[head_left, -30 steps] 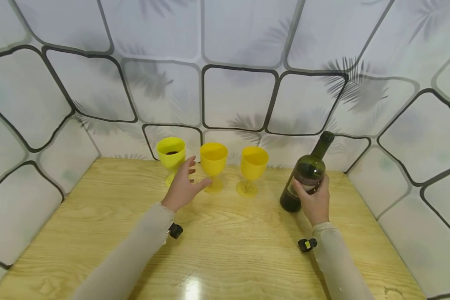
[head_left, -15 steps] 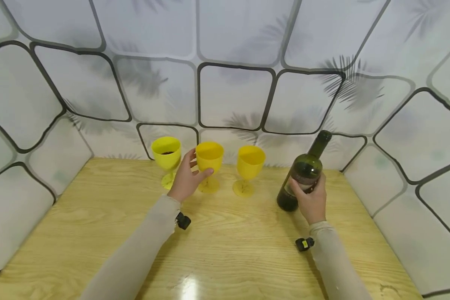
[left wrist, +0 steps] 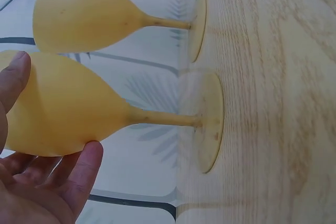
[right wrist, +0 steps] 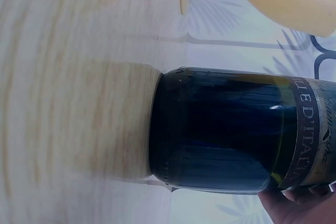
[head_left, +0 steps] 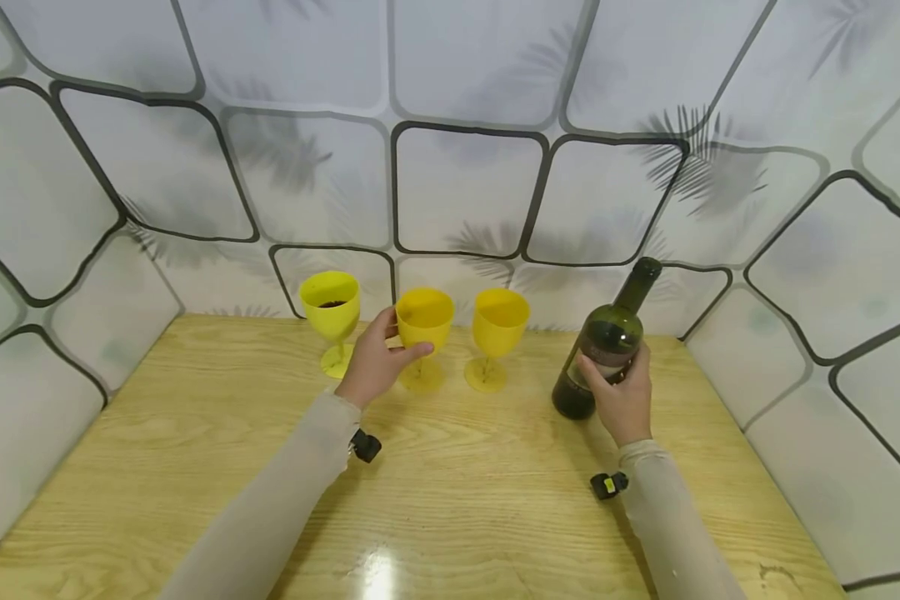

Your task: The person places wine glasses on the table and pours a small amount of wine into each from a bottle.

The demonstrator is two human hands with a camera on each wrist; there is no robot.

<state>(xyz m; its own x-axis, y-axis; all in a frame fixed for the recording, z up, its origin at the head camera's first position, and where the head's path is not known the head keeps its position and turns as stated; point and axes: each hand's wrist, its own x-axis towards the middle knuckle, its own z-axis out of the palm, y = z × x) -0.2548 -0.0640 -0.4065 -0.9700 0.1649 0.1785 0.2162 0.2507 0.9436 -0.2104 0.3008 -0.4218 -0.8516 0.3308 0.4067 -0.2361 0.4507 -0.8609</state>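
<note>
- Goblet in the middle is the one my left hand holds: thumb on the near side of the yellow bowl, fingers curled round its far-left side, so my left grip is closed on it. It stands upright on its foot on the desk, near the back edge by the wall. In the left wrist view my fingertips cup the bowl from below, which I judge steadies a light, top-heavy cup.
- Left goblet stands just beside my left hand, apart from it. A little dark liquid shows at the bottom of its bowl.
- Right goblet stands just past the held one, upright and untouched. I see no liquid in it from here. The three cups form a row along the wall, mouths open upward.
- Wine bottle, dark green glass, is well right of the cups. My right hand wraps its lower body at the label, so that grip is holding the bottle. It leans a little, neck towards the back right, and the right wrist view shows its base at the wood; whether it rests flat I cannot tell.
- Holding low on the body, I judge, gives control of the weight.
</note>
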